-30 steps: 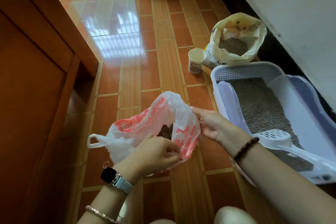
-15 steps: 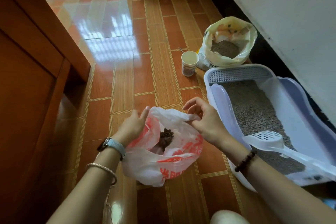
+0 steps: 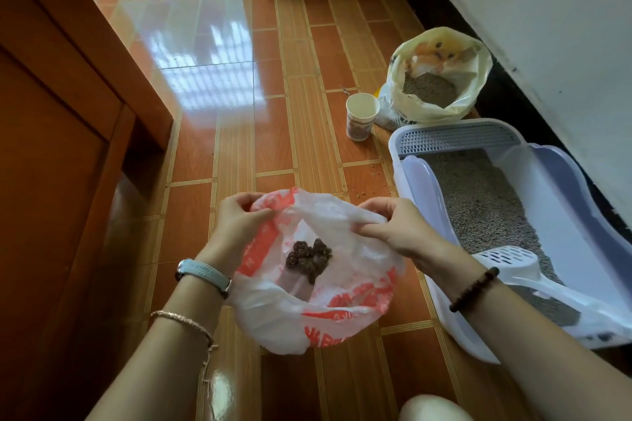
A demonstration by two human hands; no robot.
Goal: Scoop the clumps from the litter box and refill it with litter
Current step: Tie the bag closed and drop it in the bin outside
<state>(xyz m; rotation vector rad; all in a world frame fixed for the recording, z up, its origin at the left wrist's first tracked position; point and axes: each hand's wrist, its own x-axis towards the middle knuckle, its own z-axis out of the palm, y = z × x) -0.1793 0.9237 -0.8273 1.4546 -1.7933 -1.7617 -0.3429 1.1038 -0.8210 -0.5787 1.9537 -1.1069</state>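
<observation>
Brown clumps: a small dark heap at the bottom of the plastic bag, seen through its open mouth.
Plastic bag: thin, white with red print, slumped on the floor just left of the litter box; its mouth is stretched open between the two hands.
Left grip: the left hand pinches the bag's rim on the left side, with fingers curled over the film.
Right grip: the right hand pinches the rim on the right side, with thumb and fingers closed on a fold.
Wrists: a watch and a thin bracelet on the left arm, a dark bead bracelet on the right.
Litter box: white and pale lavender, set along the wall, with a slotted grille across its far end.
Litter: grey grains covering the bottom of the box.
Scoop: white and slotted, lying in the near end of the box with its head on the litter and its handle running toward the near corner.
Spilled grains: a few scattered on the tiles just left of the box.
Sack: yellowish, open at the top and holding grey litter; it stands just beyond the box.
Cup: paper, upright, just beside the sack on its left.
Floor: glossy orange-brown tiles catching window light.
Cabinet: reddish wood, filling the left side.
</observation>
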